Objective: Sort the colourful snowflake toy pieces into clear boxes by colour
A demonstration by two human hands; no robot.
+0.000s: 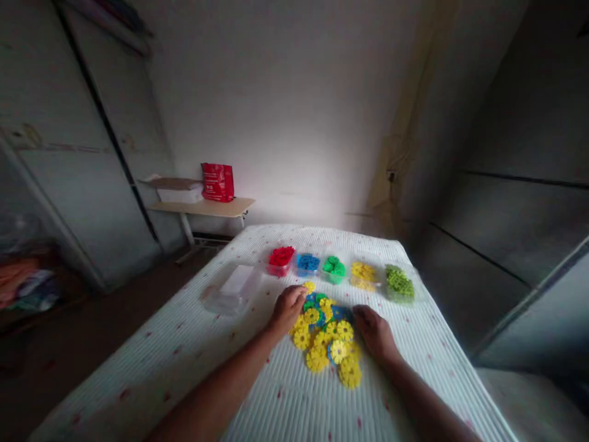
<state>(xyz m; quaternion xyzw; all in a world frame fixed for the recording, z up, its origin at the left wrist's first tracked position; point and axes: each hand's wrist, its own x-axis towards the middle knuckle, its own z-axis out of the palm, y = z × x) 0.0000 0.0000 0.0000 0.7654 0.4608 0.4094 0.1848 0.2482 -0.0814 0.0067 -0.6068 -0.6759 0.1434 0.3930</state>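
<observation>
Holding coloured pieces (307, 263) are clear boxes (278, 270). Notched yellow discs (317, 359) separate left hand (288, 305) and right hand (373, 329); finger grip I cannot tell.

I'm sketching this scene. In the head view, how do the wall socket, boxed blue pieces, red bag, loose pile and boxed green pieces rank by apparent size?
1. Loose pile
2. Red bag
3. Boxed blue pieces and boxed green pieces: too alike to rank
4. Wall socket
</observation>
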